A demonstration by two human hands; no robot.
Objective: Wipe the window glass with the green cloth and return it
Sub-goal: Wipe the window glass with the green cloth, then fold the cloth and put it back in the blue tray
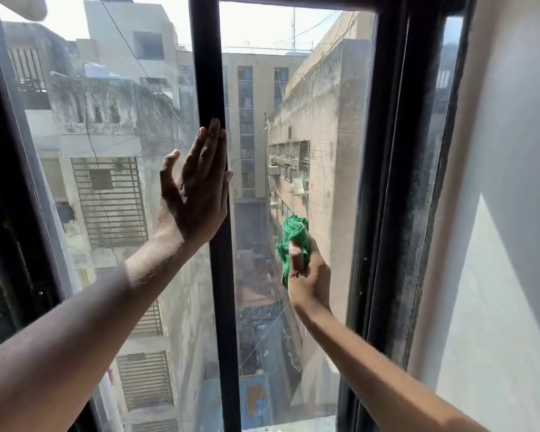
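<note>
My right hand (307,275) grips a bunched green cloth (293,233) and presses it against the right pane of window glass (325,120), about halfway up. My left hand (197,185) lies flat with fingers stretched upward, its palm against the black middle frame bar (208,63) and the edge of the left pane (106,120). It holds nothing. Both forearms reach in from the bottom of the view.
Black window frames (384,182) bound the panes on the right and left. A white wall (496,275) stands to the far right. Through the glass I see grey buildings and a narrow alley far below.
</note>
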